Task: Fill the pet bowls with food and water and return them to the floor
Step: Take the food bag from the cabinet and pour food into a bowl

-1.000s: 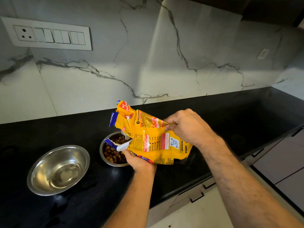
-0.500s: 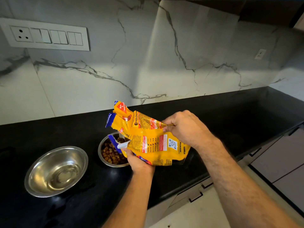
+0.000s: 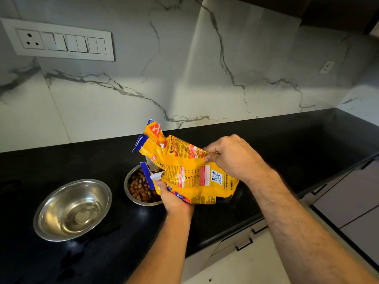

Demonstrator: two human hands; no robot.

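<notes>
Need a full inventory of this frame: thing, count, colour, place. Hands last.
food bag: 1, yellow with blue and red print, held tilted over the kibble bowl, torn mouth down
kibble bowl: 1, steel, on the counter, brown kibble inside, partly hidden by the bag
water bowl: 1, steel, on the counter left of the kibble bowl, seems to hold clear water
counter: 1, black
switch plate: 1, white, on the marble wall upper left
small outlet: 1, white, wall right
drawers: grey, below the counter
hands: left grips the bag's lower edge; right pinches its upper edge

"WALTHAM" in black and a QR code on the yellow pet-food bag (image 3: 190, 173), other print too small.
</notes>
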